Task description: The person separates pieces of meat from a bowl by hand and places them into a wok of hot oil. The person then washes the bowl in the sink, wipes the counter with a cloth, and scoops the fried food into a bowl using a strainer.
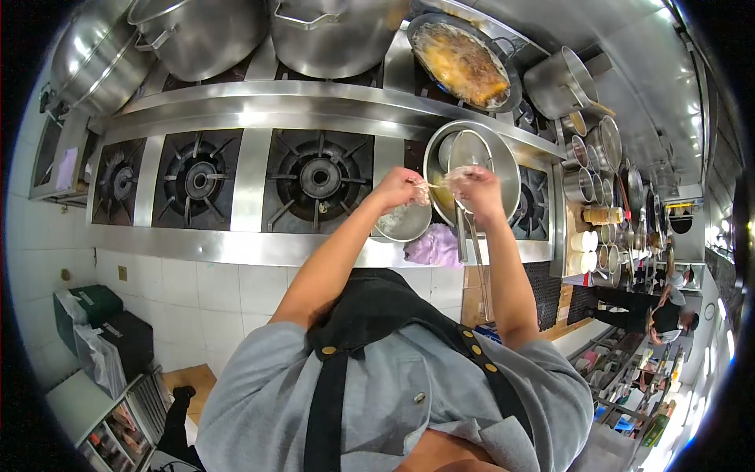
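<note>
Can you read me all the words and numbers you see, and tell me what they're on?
No words or numbers are clear enough to read.
Dark container at lower left: pale marks, maybe letters, too small to read.
Round wall clock at far right: any numbers are too small.
Blue item by the right forearm: any print is too blurred.

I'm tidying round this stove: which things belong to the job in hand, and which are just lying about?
Apparently in the job:
pale stuff on left hand and right hand
small bowl with white contents
large metal basin
perhaps wide pan of golden-brown food

Apparently just lying about:
purple cloth
two large pots
</note>
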`<act>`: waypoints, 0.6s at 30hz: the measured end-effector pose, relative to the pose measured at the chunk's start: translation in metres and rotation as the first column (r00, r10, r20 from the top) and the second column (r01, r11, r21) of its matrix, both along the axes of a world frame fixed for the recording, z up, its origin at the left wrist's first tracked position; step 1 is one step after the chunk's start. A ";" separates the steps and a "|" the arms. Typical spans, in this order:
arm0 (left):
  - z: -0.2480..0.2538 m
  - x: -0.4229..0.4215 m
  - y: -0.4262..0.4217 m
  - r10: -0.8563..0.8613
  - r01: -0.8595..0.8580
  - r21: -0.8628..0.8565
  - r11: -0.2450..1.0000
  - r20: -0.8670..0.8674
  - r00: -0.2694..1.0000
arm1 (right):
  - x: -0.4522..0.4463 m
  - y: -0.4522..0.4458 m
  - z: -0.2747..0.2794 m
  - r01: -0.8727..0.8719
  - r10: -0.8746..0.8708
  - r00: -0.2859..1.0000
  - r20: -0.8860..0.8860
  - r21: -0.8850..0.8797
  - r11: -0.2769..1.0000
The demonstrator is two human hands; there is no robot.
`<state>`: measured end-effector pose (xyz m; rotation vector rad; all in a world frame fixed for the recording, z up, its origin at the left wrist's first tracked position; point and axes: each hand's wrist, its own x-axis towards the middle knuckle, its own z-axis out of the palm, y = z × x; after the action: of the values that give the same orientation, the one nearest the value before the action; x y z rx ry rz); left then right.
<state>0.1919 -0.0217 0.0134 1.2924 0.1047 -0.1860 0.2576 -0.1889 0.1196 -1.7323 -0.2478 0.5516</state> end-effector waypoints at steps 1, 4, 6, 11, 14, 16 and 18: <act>0.002 0.000 0.002 0.010 -0.012 -0.088 0.996 -0.021 1.000 | 0.005 -0.003 0.002 0.064 -0.053 0.994 -0.100 0.103 0.993; -0.001 0.001 0.000 0.032 -0.050 -0.347 0.937 -0.058 0.998 | 0.002 -0.002 0.009 0.109 -0.024 0.963 -0.268 0.305 0.946; -0.008 0.005 -0.004 0.066 -0.075 -0.504 0.860 -0.036 0.997 | 0.002 -0.001 -0.003 0.150 0.002 0.940 -0.341 0.418 0.896; 0.007 -0.003 -0.008 0.076 -0.063 -0.654 0.754 -0.008 0.997 | -0.011 0.004 -0.010 0.223 -0.082 0.926 -0.368 0.359 0.906; 0.018 -0.008 -0.007 0.023 -0.027 -0.661 0.750 -0.015 1.000 | -0.017 0.008 -0.017 0.192 -0.145 0.971 -0.188 0.267 0.944; 0.013 -0.006 -0.009 0.013 -0.043 -0.645 0.763 -0.051 0.999 | -0.016 0.007 -0.024 0.174 -0.153 0.983 -0.097 0.266 0.948; 0.005 -0.003 -0.010 0.059 -0.122 -0.599 0.792 -0.124 0.990 | -0.014 0.005 -0.025 0.208 -0.164 0.972 -0.170 0.286 0.935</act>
<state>0.1892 -0.0320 0.0181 0.6283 0.1764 -0.1817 0.2433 -0.1844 0.0942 -1.3936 -0.0589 0.4696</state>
